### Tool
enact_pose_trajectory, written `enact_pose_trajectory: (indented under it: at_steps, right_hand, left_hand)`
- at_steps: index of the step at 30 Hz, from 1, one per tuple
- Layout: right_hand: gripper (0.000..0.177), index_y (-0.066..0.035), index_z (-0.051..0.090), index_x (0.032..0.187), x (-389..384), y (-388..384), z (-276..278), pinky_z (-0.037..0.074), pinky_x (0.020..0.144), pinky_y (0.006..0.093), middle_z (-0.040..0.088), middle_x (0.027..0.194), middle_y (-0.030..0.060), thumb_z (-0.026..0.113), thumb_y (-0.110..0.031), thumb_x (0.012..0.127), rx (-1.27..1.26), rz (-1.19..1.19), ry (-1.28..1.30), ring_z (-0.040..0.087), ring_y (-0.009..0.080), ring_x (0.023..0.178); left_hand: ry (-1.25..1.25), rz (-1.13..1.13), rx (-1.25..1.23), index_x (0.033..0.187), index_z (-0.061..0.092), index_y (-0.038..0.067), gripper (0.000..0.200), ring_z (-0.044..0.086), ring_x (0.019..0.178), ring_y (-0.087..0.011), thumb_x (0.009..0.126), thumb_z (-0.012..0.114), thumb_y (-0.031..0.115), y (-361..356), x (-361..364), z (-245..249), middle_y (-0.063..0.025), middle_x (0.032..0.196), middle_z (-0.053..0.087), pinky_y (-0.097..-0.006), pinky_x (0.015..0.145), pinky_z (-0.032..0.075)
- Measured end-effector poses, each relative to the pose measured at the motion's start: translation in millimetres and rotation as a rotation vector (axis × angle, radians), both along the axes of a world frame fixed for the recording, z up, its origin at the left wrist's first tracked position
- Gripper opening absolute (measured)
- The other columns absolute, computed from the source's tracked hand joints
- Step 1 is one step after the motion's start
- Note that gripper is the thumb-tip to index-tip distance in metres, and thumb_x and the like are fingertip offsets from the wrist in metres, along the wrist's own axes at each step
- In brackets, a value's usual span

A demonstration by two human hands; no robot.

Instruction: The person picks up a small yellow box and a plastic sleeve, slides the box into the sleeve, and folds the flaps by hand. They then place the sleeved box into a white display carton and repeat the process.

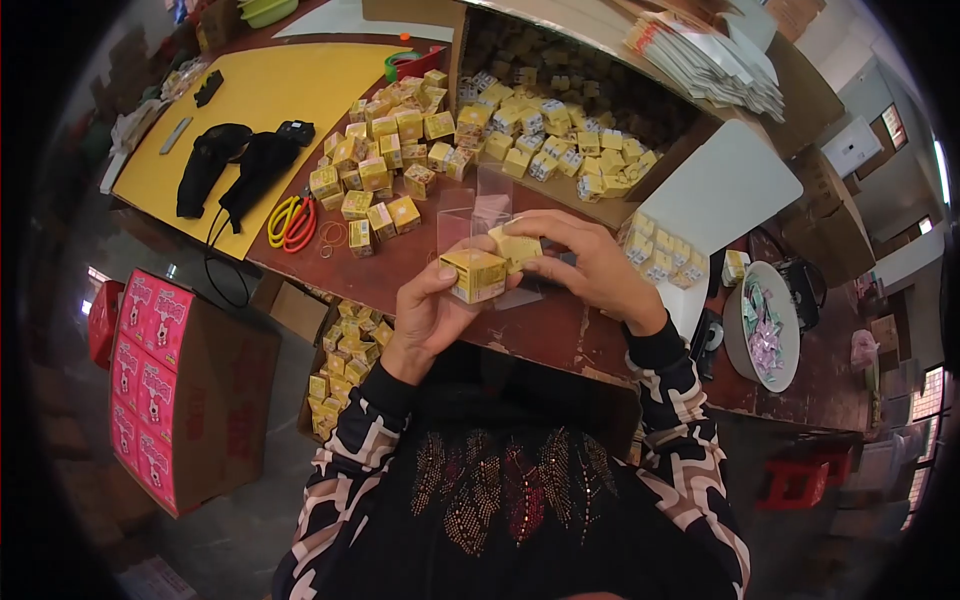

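Note:
In the head view, my left hand [428, 312] is closed around a small yellow printed box [474, 274]. My right hand [598, 268] pinches a second, paler yellow box [517, 248] between thumb and fingers, right beside the first; the two look to be touching. Behind them stands a clear plastic case [456, 226], partly hidden by the boxes and my fingers. A pile of similar little yellow boxes [385, 150] covers the table beyond my left hand. To the right of my right hand sits a clear pack of yellow boxes [664, 252].
A large carton [690, 150] of yellow boxes opens toward me. Red-handled and yellow-handled scissors [292, 224] lie left on the red table [350, 285], near black sleeves [215, 165] on a yellow sheet [270, 85]. A white basin [762, 328] holds small packets at right. Another carton [345, 365] stands below the edge.

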State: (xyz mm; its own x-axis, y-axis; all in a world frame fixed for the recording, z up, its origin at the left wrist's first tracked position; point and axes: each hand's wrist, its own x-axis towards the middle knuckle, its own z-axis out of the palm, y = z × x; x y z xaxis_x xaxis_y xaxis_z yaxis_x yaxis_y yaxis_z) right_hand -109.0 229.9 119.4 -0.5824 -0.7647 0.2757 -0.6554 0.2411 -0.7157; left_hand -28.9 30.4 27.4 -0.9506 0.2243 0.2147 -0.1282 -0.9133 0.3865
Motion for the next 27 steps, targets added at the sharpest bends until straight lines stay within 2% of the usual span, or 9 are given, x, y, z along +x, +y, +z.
enact_pose_trajectory:
  at_steps: [4, 6, 9, 12, 15, 18, 21, 24, 27]
  right_hand:
    - [0.033, -0.004, 0.064, 0.121, -9, 8, -4, 0.051, 0.088, 0.031, 0.064, 0.123, 0.0099, 0.064, 0.0, 0.088, 0.005, 0.091, 0.096, 0.062, 0.0222, 0.111]
    - [0.03, -0.003, 0.065, 0.118, -5, 5, -3, 0.05, 0.085, 0.0276, 0.066, 0.116, 0.0061, 0.067, -0.003, 0.087, -0.05, -0.077, -0.244, 0.061, 0.0148, 0.103]
    - [0.032, -0.002, 0.066, 0.114, 2, 3, 1, 0.049, 0.081, 0.0252, 0.065, 0.109, 0.0027, 0.074, -0.006, 0.083, -0.065, -0.125, -0.164, 0.059, 0.0092, 0.091]
    - [0.039, -0.004, 0.066, 0.114, -3, 6, -5, 0.051, 0.071, 0.0256, 0.06, 0.098, 0.0059, 0.078, -0.007, 0.076, -0.045, -0.091, -0.133, 0.059, 0.012, 0.079]
    - [0.039, -0.004, 0.066, 0.114, 1, 5, -3, 0.05, 0.069, 0.0257, 0.056, 0.098, 0.0039, 0.077, -0.005, 0.077, -0.049, -0.174, 0.082, 0.058, 0.0103, 0.078]
    - [0.038, 0.001, 0.065, 0.114, 4, 7, -2, 0.05, 0.071, 0.0206, 0.056, 0.105, 0.0026, 0.078, -0.001, 0.078, -0.089, -0.228, -0.002, 0.056, 0.0063, 0.08]
    - [0.039, 0.001, 0.065, 0.114, 2, 14, -2, 0.051, 0.07, 0.0186, 0.056, 0.106, 0.0032, 0.076, 0.006, 0.078, -0.171, -0.243, -0.094, 0.055, 0.0058, 0.078]
    - [0.039, 0.003, 0.063, 0.117, -2, 26, -6, 0.053, 0.073, 0.0177, 0.058, 0.108, 0.005, 0.073, 0.01, 0.08, -0.23, -0.258, -0.183, 0.06, 0.007, 0.083]
    - [0.038, 0.004, 0.059, 0.12, 0, 32, -4, 0.055, 0.077, 0.0196, 0.059, 0.108, 0.0072, 0.069, 0.01, 0.083, -0.367, -0.242, -0.296, 0.064, 0.0101, 0.09]
  left_hand:
    - [0.024, 0.022, -0.038, 0.131, 0.049, -0.004, 0.057, 0.054, 0.125, -0.0355, 0.081, 0.064, 0.021, 4, 3, 3, -0.0228, 0.135, 0.052, -0.0469, 0.112, 0.039]
    - [0.05, 0.028, -0.085, 0.131, 0.049, -0.004, 0.057, 0.054, 0.125, -0.0343, 0.081, 0.065, 0.02, 3, 3, 5, -0.0224, 0.137, 0.051, -0.0451, 0.111, 0.04]
    - [0.133, 0.073, -0.243, 0.131, 0.049, -0.003, 0.058, 0.05, 0.13, -0.0317, 0.08, 0.066, 0.02, 0, 2, 10, -0.0219, 0.143, 0.047, -0.0417, 0.112, 0.038]
    - [0.252, 0.198, -0.393, 0.129, 0.05, 0.0, 0.06, 0.043, 0.137, -0.0311, 0.079, 0.07, 0.026, 2, 4, 22, -0.0223, 0.148, 0.042, -0.0394, 0.114, 0.032]
    - [0.368, 0.284, -0.665, 0.127, 0.052, 0.002, 0.062, 0.035, 0.143, -0.0318, 0.079, 0.073, 0.033, -3, 5, 24, -0.0218, 0.153, 0.036, -0.0388, 0.116, 0.027]
    - [0.561, 0.36, -0.945, 0.124, 0.054, 0.003, 0.061, 0.032, 0.145, -0.0305, 0.078, 0.074, 0.037, -7, 6, 17, -0.0189, 0.156, 0.033, -0.0379, 0.116, 0.024]
    - [0.539, 0.399, -0.927, 0.123, 0.055, 0.002, 0.059, 0.038, 0.14, -0.0264, 0.079, 0.075, 0.035, -4, 18, 16, -0.0148, 0.149, 0.041, -0.0374, 0.113, 0.03]
    - [0.218, 0.496, -0.873, 0.127, 0.053, 0.0, 0.054, 0.051, 0.121, -0.0169, 0.081, 0.076, 0.017, -10, 24, 5, -0.0088, 0.124, 0.054, -0.0337, 0.104, 0.041]
    - [-0.024, 0.411, -0.873, 0.131, 0.05, -0.001, 0.055, 0.056, 0.115, -0.0152, 0.082, 0.076, 0.006, -13, 24, -7, -0.0068, 0.121, 0.058, -0.0306, 0.1, 0.046]
